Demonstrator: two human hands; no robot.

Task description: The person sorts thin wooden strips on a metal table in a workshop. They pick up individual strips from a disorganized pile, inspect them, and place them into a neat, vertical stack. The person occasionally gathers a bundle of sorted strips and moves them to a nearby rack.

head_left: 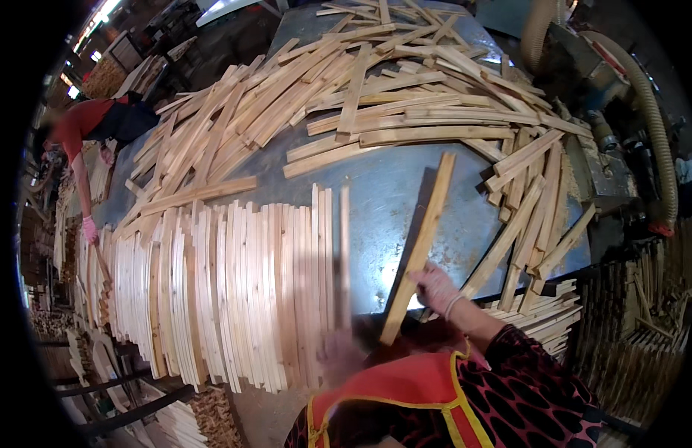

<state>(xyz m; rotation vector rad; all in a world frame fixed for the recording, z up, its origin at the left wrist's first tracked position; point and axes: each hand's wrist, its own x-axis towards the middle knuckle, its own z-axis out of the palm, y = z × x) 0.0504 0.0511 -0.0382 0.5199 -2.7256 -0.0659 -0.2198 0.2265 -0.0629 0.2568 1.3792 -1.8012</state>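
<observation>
In my right hand (437, 290) is a long wooden strip (431, 213), gripped near its lower half and slanting up and away over the metal table (379, 183). My left hand (340, 354), smeared by motion, is close to the near ends of a row of wooden strips (249, 276). These strips lie side by side, lengthwise away from me. At the row's right end, one slightly blurred strip (345, 250) is set a little apart. What the left fingers do does not show.
A loose heap of wooden strips (376, 101) spreads across the far table, with more crossed strips (536, 205) on the right. A machine (603, 160) with a ribbed hose (652, 119) stands at the right edge. A co-worker in red (92, 123) reaches in from the left.
</observation>
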